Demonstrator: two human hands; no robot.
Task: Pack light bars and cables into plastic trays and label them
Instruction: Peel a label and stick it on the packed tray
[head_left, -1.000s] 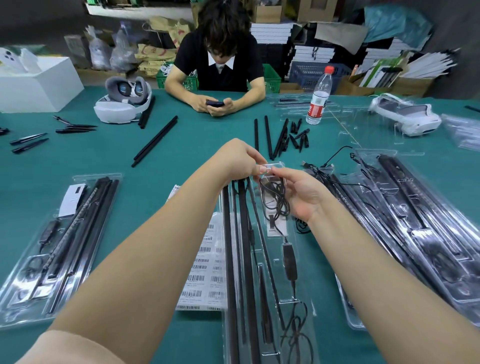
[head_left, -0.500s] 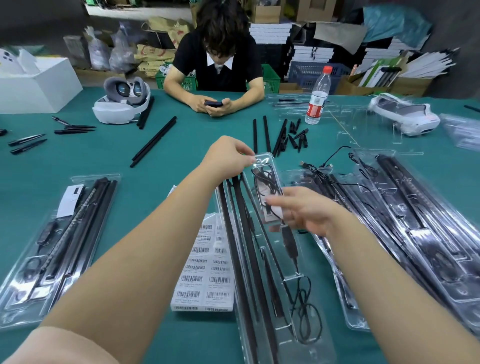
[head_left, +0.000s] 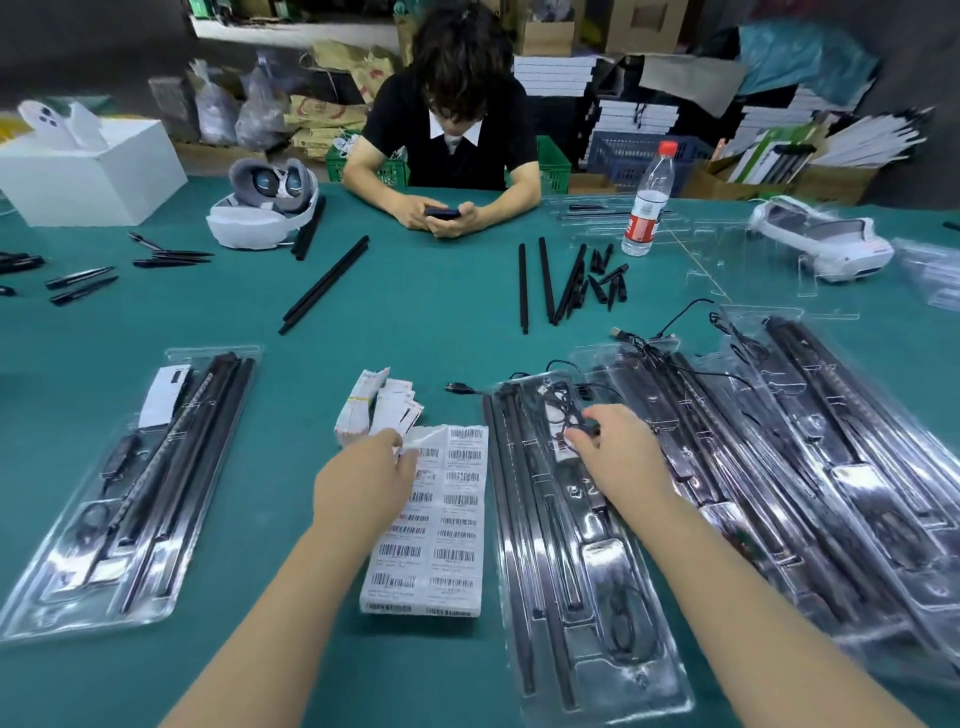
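From the head camera, the left hand (head_left: 366, 480) rests on the stack of barcode label sheets (head_left: 441, 525) near the front edge of the green table (head_left: 415, 312), its fingertips pinching up the top sheet's far left corner, which curls away from the stack. Behind that stack lies a smaller bundle of paper slips (head_left: 376, 405), touching its far end.

The right hand (head_left: 621, 452) sits over the far end of the middle plastic tray (head_left: 587, 561), just to the right of the labels; its thumb and forefinger pinch a black cable (head_left: 563, 410) coiled in the tray's upper pocket. Black light bars (head_left: 511, 499) run along the tray's left side, lengthwise.

To the right, overlapping trays (head_left: 810, 467) holding more bars and cables fan out toward the table's right edge (motion blur smears their detail). A closed, filled tray (head_left: 135, 493) lies apart near the left edge, with a white card tucked at its far end.

Toward the table's middle, loose black bars (head_left: 324, 286) and a scatter of short bars and end pieces (head_left: 576, 280) lie bare on the cloth. A water bottle (head_left: 649, 202) stands upright beyond them. At the far edge a seated person (head_left: 452, 140) holds a phone in both hands. A white headset (head_left: 265, 208) rests at the far left, another (head_left: 826, 241) at the far right, and a white box (head_left: 88, 171) stands in the far left corner.
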